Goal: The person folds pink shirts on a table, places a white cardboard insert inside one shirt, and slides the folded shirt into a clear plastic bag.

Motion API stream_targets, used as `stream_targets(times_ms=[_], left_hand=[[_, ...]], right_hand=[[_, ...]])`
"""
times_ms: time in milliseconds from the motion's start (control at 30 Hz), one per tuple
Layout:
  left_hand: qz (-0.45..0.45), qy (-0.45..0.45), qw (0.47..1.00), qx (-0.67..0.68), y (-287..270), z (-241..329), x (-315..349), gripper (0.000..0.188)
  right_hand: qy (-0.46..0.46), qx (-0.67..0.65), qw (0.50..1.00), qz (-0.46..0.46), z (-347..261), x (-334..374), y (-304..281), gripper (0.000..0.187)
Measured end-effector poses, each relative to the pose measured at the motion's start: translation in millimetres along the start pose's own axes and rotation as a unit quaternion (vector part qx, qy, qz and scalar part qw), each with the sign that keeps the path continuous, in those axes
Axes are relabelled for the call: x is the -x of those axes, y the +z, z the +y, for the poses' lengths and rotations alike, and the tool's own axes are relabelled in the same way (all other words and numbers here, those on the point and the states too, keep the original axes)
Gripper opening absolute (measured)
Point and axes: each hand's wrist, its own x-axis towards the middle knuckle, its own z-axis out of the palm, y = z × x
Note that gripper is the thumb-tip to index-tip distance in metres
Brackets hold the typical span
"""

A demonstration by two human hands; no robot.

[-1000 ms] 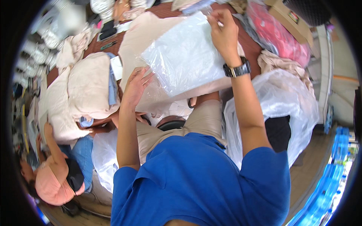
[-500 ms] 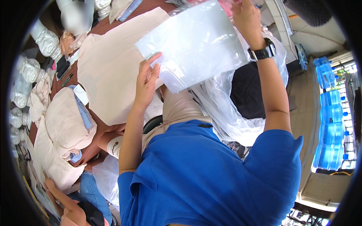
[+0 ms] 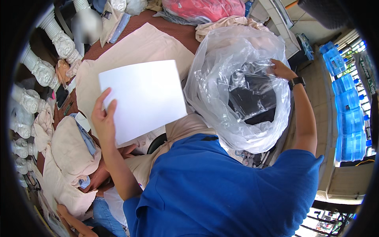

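Note:
My left hand (image 3: 104,120) grips a blank white sheet (image 3: 144,100) by its left edge, thumb and fingers closed on it. The sheet hangs over a flat beige cloth piece (image 3: 136,49) on the table. On the right, my right hand (image 3: 283,70) pinches a thin clear plastic sleeve (image 3: 250,89) by its upper right part. This sleeve hangs in the mouth of a large clear plastic bag (image 3: 203,89). Dark material shows inside the bag behind it.
Folded beige and blue cloth (image 3: 73,144) lies at the left, near another person's arm (image 3: 75,221). A pink bundle in clear plastic (image 3: 205,10) sits at the back. White ribbed hoses (image 3: 49,27) line the far left. Blue water bottles (image 3: 349,118) stand at the right.
The white sheet and clear plastic are now apart. My left hand has moved left with the sheet; my right hand has come down to the bag with the sleeve.

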Motion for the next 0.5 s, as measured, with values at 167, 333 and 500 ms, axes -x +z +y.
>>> stream_targets(times_ms=[167,333,500], left_hand=[[0.056,-0.016,0.998,0.007,-20.3,-1.4,-6.1,0.040],[0.081,0.021,0.995,0.053,-20.1,-0.8,-8.1,0.039],[0.124,0.006,0.991,0.044,-51.4,-12.2,7.8,0.039]], right_hand=[[-0.077,0.341,0.935,0.051,70.8,-44.1,-11.2,0.012],[-0.092,0.371,0.881,0.278,66.9,-93.6,40.8,0.016],[-0.164,0.345,0.895,0.231,87.4,-101.0,21.0,0.023]])
